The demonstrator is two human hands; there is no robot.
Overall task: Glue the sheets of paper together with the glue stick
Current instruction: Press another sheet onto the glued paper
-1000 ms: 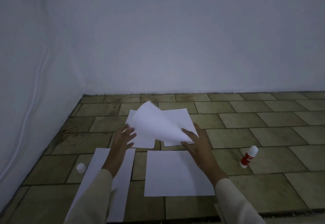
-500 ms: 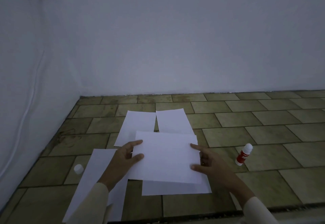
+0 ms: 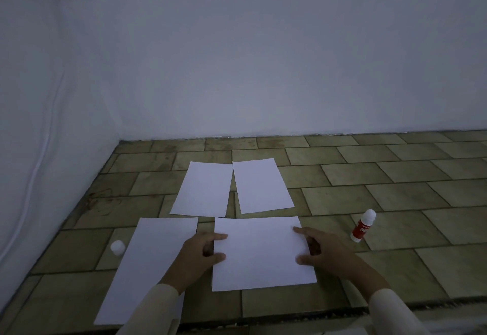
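Head view: a white rectangular sheet of paper (image 3: 261,253) lies flat on the greenish-brown tiled floor (image 3: 395,190), right in front of the person. The left hand (image 3: 196,255) sits at the sheet's left edge and the right hand (image 3: 326,253) at its right edge. On each hand the forefinger and thumb are spread and laid on top of the paper, while the other fingers curl just off the edge. Neither hand pinches or lifts the sheet; they press and steady it.

A faint line at the near left corner may be the edge of a second sheet underneath, but it is too slight to be sure. The red-and-white glue stick (image 3: 363,226) lies on the tiles, near the right hand but apart from it, held by nobody. A small white cap-like piece (image 3: 117,247) stands beside the long white sheet (image 3: 152,263) on the left.

Two more white sheets, one left (image 3: 203,190) and one right (image 3: 261,186), lie side by side farther off, single and separate, below the white wall (image 3: 263,58).

My judgement is that one sheet is being seated and smoothed, so at most one bond is made. The three loose sheets look unglued, which leaves most of the task to do; no glue can be made out on any paper
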